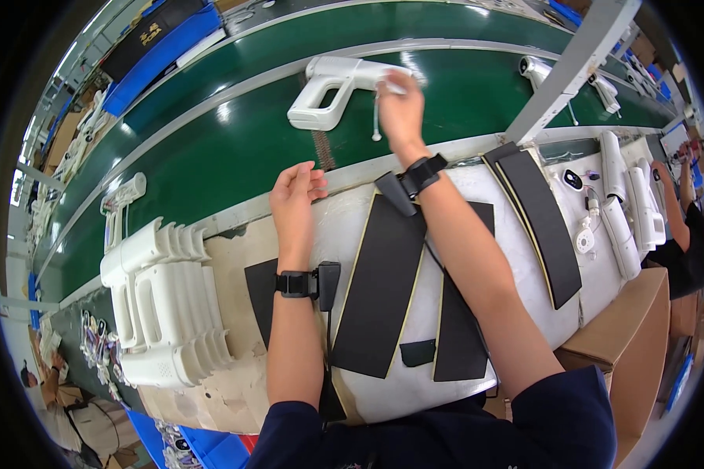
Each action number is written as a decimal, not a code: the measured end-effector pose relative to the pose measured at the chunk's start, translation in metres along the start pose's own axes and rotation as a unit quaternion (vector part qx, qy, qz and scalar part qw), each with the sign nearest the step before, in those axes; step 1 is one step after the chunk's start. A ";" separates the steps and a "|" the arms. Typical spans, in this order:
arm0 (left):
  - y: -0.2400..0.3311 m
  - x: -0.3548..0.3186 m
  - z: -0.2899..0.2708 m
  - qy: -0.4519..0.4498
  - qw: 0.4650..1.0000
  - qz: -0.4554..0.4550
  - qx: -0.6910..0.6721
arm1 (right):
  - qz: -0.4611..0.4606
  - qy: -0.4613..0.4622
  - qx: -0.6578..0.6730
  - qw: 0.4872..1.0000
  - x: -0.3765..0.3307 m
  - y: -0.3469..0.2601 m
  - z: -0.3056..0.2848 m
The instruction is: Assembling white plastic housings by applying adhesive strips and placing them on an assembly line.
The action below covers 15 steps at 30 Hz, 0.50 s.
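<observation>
A white gun-shaped plastic device (pixel 315 117) lies on the green conveyor belt (pixel 235 141) ahead of me. My right hand (pixel 401 109) has its fingers closed round the right end of the device's barrel. A thin white piece with a small knob hangs below that hand. Nearer to me, my left hand (pixel 296 191) hovers by the belt's near edge, its fingers loosely bent and apart, with nothing visible in them. Under my arms, several black foam strips (pixel 383 285) with yellowish edges lie on the white-covered bench (pixel 379 399).
Nested white plastic housings (pixel 168 313) stand at the left of the bench. White shells (pixel 622 234) and small parts lie at the right, near a cardboard box (pixel 622 336). A grey metal post (pixel 571 70) rises beside the belt. Other people work at both sides.
</observation>
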<state>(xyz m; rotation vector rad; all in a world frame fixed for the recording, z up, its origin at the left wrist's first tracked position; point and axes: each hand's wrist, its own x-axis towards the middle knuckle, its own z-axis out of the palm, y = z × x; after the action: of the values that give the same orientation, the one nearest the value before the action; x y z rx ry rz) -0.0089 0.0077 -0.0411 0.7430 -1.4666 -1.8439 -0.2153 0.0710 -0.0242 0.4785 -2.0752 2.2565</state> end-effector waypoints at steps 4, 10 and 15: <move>0.006 -0.011 0.017 -0.122 0.968 0.054 0.212 | 0.000 -0.313 0.042 0.949 -0.037 -0.035 0.018; 0.004 -0.046 0.032 -0.245 0.855 0.226 0.398 | -0.032 -0.572 0.107 0.813 -0.080 -0.103 0.025; -0.002 -0.064 0.057 -0.228 0.849 0.208 0.429 | -0.010 -0.555 0.136 0.821 -0.063 -0.107 0.014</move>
<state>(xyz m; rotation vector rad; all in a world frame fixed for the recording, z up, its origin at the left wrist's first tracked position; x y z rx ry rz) -0.0129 0.0928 -0.0295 0.2964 -2.5825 -1.0032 -0.1269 0.0799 0.0646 2.2602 -1.9262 2.5231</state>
